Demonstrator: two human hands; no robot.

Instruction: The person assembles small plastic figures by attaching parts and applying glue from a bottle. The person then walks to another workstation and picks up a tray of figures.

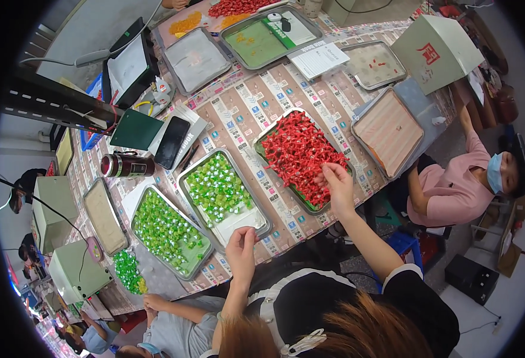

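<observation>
My right hand (339,186) is over the right edge of a metal tray heaped with small red pieces (295,149). Its thumb and fingers are pinched together; whatever lies between them is too small to make out. Near the front corner of a second metal tray (263,225), my left hand (242,246) is closed, fingertips together, and its contents cannot be made out either. Small green pieces with whitish parts (217,186) fill the back of that second tray, and its front shows a bare white base. The kind of these small pieces is unclear.
Left of me stands another tray of green pieces (165,230), with a loose green pile (128,271) beside it. A phone (172,142) and a dark red flask (126,165) lie behind. Co-workers sit at both sides; one in pink (453,191) is at right.
</observation>
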